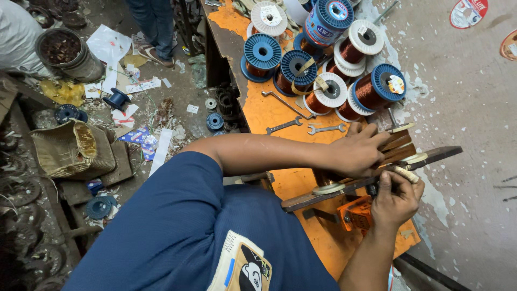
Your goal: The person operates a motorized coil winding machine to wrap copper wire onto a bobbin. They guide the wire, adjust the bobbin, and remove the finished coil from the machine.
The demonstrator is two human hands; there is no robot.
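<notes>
The left hand lies flat, fingers spread, over a stack of wooden slats fixed on a long dark bar, pressing it from above. The right hand comes up from below with fingers curled narrowly round a pale taped end at the bar's edge, pinching it. The bar sits at the near end of the orange workbench, its long axis running from lower left to upper right, with the far tip pointing toward the flaking wall. An orange winding fixture is mounted just under the bar, beside the right wrist.

Beyond the left hand, two spanners and a bent key lie on the bench. Farther back stand blue and white spools, most wound with copper wire.

On the littered floor to the left, a round metal tin holds dark brown scrap, too small to tell apart. A torn woven basket lies tipped near it; its contents are not clear. Empty blue reels are scattered among paper scraps. Another person's legs stand at the top.
</notes>
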